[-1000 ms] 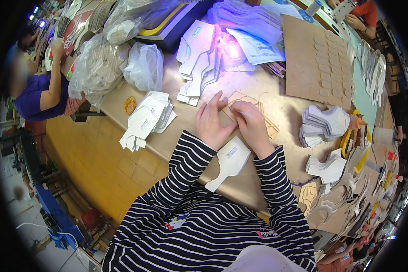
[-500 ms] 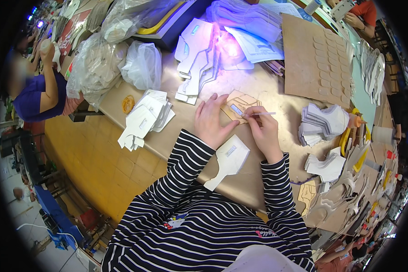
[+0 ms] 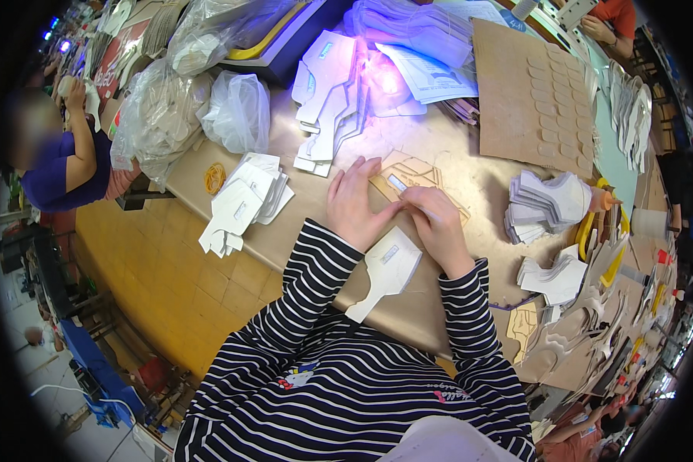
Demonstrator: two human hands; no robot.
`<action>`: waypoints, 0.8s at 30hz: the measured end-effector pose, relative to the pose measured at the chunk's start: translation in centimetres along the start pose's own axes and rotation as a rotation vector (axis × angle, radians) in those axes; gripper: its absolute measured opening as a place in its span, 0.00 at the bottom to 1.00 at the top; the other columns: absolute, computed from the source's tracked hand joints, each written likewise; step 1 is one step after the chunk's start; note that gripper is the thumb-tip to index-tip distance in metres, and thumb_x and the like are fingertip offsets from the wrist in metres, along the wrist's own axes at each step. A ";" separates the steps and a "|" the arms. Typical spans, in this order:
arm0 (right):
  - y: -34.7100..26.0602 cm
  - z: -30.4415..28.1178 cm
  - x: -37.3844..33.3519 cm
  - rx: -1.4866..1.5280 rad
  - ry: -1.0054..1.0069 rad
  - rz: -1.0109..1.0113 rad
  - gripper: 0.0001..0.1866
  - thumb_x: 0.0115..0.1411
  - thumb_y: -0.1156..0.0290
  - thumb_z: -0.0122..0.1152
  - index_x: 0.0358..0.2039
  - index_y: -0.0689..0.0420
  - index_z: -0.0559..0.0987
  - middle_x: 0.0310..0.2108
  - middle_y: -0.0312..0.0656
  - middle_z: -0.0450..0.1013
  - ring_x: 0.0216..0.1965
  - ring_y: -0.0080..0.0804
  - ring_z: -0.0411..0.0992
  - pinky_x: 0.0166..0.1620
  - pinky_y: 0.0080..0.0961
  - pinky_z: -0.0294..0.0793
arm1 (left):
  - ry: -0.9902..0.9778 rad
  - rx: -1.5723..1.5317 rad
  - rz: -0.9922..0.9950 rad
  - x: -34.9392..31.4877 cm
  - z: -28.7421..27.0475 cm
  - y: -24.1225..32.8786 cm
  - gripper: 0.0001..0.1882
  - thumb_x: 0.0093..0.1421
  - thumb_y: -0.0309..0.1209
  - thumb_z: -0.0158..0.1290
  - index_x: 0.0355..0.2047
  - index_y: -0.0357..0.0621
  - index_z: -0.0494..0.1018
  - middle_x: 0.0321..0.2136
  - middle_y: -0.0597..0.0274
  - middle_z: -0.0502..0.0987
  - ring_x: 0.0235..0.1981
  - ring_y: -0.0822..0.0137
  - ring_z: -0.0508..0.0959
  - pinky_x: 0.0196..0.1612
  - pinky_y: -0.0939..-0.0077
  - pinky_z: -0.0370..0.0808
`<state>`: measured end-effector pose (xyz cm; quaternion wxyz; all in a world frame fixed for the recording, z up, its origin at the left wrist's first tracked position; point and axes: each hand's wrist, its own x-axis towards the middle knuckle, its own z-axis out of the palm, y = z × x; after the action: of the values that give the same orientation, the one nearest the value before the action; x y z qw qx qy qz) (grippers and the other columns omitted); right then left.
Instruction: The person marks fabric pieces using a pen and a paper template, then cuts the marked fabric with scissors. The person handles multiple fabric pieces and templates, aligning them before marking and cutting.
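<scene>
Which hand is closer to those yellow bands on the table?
Left. The left hand is to the right of the bands; the right hand is farther right, past the left.

Striped sleeves (image 3: pixel 316 262) reach across a bench (image 3: pixel 477 254). The left hand (image 3: pixel 356 206) lies spread at the left edge of a tan template board (image 3: pixel 433 175); the right hand (image 3: pixel 441 225), fingers bunched, is at its near edge. A white cut-out piece (image 3: pixel 393 266) lies nearer the body. To the left, stacked white pieces (image 3: pixel 242 196) sit beside orange rubber bands (image 3: pixel 215 179); brown cardboard (image 3: pixel 516 100) lies beyond, to the right.
</scene>
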<state>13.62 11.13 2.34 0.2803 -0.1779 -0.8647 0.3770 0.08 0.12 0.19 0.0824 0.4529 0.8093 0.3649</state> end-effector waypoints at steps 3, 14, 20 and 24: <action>0.0 -0.6 -0.4 0.039 -0.013 0.082 0.10 0.54 0.86 0.60 0.36 0.61 0.76 0.33 0.46 0.77 0.36 0.45 0.76 0.42 0.34 0.76 | -0.018 -0.003 -0.016 0.0 -0.1 0.0 0.43 0.47 0.41 0.71 0.61 0.46 0.63 0.54 0.57 0.76 0.65 0.55 0.68 0.67 0.52 0.58; 0.0 -2.1 -0.6 0.097 -0.026 0.292 0.05 0.60 0.86 0.56 0.35 0.65 0.76 0.34 0.43 0.76 0.35 0.31 0.77 0.42 0.23 0.76 | -0.009 -0.011 -0.010 0.0 0.0 -0.2 0.43 0.46 0.41 0.71 0.60 0.46 0.63 0.53 0.58 0.77 0.65 0.55 0.68 0.67 0.51 0.57; 0.6 -0.3 2.9 0.258 0.066 0.216 0.03 0.61 0.83 0.58 0.36 0.68 0.76 0.34 0.40 0.75 0.34 0.25 0.76 0.40 0.20 0.76 | 0.003 -0.028 -0.014 -0.1 0.1 -0.2 0.44 0.45 0.42 0.71 0.60 0.44 0.63 0.53 0.57 0.77 0.63 0.55 0.69 0.67 0.51 0.58; 1.3 1.3 5.0 0.329 -0.022 0.229 0.05 0.61 0.79 0.58 0.38 0.65 0.76 0.32 0.44 0.75 0.31 0.33 0.75 0.36 0.28 0.74 | -0.001 -0.034 -0.038 -0.1 0.2 -0.1 0.45 0.45 0.42 0.71 0.61 0.45 0.62 0.52 0.58 0.77 0.62 0.55 0.70 0.67 0.51 0.58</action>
<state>9.11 13.85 2.41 0.2515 -0.2230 -0.7684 0.5445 0.19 0.12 0.01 0.0977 0.4360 0.8114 0.3768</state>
